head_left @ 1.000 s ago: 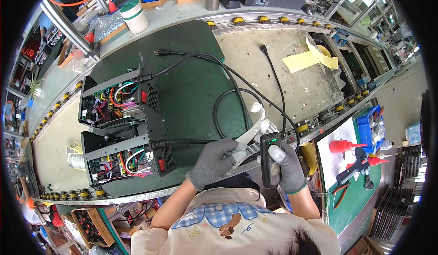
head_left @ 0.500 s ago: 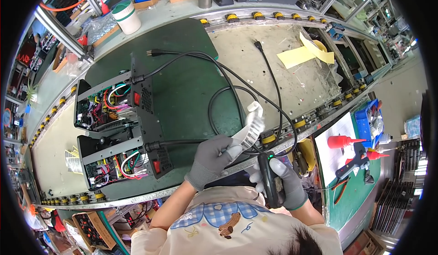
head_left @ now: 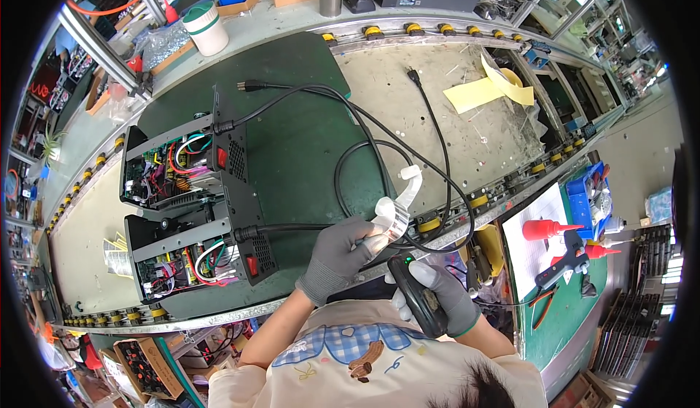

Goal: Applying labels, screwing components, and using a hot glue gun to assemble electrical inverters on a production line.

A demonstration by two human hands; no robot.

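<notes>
My left hand (head_left: 337, 256), in a grey glove, pinches a curling strip of white labels (head_left: 396, 217) with dark print on it. Its loose end bends up and away over the conveyor's near edge. In my gloved right hand (head_left: 453, 300) is a black handheld barcode scanner (head_left: 417, 297), a green light glowing at its top end. The scanner lies just below and right of the strip, apart from it. Two open black electronic units (head_left: 235, 226) with red switches, wires and circuit boards stand side by side to the left, with black power cords (head_left: 292, 227) plugged in.
A green mat (head_left: 292, 167) lies under the units on a roller conveyor. Yellow paper (head_left: 474, 93) rests at the far right of it. On a green side table are a glue gun (head_left: 563, 262), red bottles (head_left: 548, 228), pliers (head_left: 544, 307) and a blue bin (head_left: 589, 196).
My right hand has moved the scanner left and slightly down, tilting its top end further left. The label strip has turned and curled in my left hand, which stays nearly in place.
</notes>
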